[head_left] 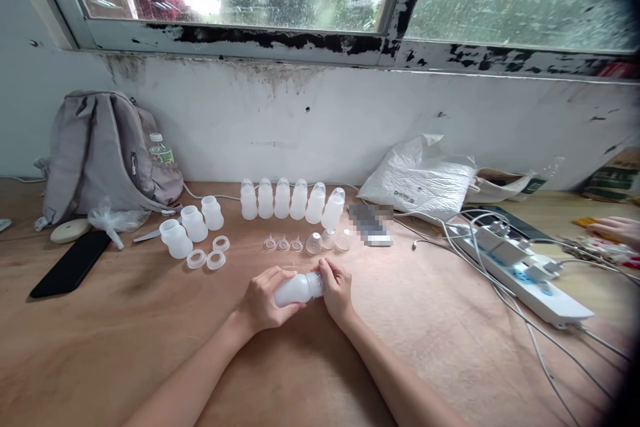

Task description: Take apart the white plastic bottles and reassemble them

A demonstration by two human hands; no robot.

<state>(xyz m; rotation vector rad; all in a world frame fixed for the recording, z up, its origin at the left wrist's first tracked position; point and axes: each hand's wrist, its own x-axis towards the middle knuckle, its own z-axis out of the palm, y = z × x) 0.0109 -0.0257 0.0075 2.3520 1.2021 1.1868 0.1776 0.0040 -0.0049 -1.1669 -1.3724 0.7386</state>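
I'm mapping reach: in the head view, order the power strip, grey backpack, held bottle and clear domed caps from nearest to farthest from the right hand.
1. Held bottle: touching the right hand.
2. Clear domed caps: just beyond.
3. Power strip: to the right.
4. Grey backpack: far left, by the wall.

My only view looks from my head, forward and down across the flat brown wooden tabletop (150, 360). My bare left grip (264, 297) and right grip (338, 287) sit near, toward six o'clock; the paint-chipped grey window frame (310, 40) lies farther, at twelve.
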